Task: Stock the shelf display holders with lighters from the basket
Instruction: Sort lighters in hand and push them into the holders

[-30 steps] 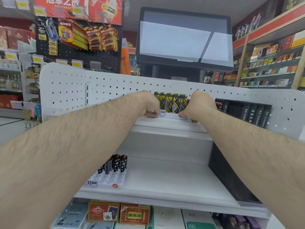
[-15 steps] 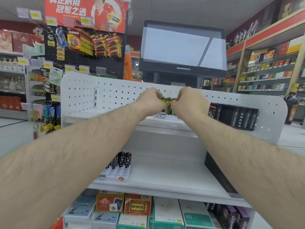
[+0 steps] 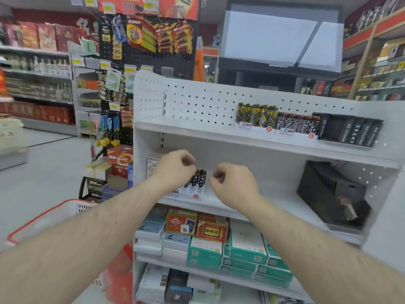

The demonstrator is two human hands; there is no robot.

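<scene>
Both forearms reach in from the bottom edge toward the second shelf (image 3: 252, 207) of a white pegboard display stand. The left hand (image 3: 175, 170) hangs with its fingers curled under, in front of a white lighter holder (image 3: 192, 190); the wrist covers the holder's left part, so only a few star-patterned lighters (image 3: 198, 177) stand visible at its right end. Whether the left fingers pinch anything cannot be told, since their tips are turned away and blurred. The right hand (image 3: 235, 185) is just right of the holder, fingers likewise curled inward, apart from the lighters; what, if anything, sits between its fingertips is hidden too.

On the top shelf (image 3: 186, 128) stand three lots side by side: yellow-and-black lighters (image 3: 255, 114), black-and-white patterned lighters (image 3: 297, 123) and black lighters (image 3: 350, 132) with white lettering (too smeared to read).

The red-rimmed white basket (image 3: 50, 218) shows at lower left, mostly behind the left forearm and cut off below, so its contents stay unseen. A black box (image 3: 328, 194) sits at the right of the second shelf, blurred. Boxed goods (image 3: 203, 238) fill the shelves below.
</scene>
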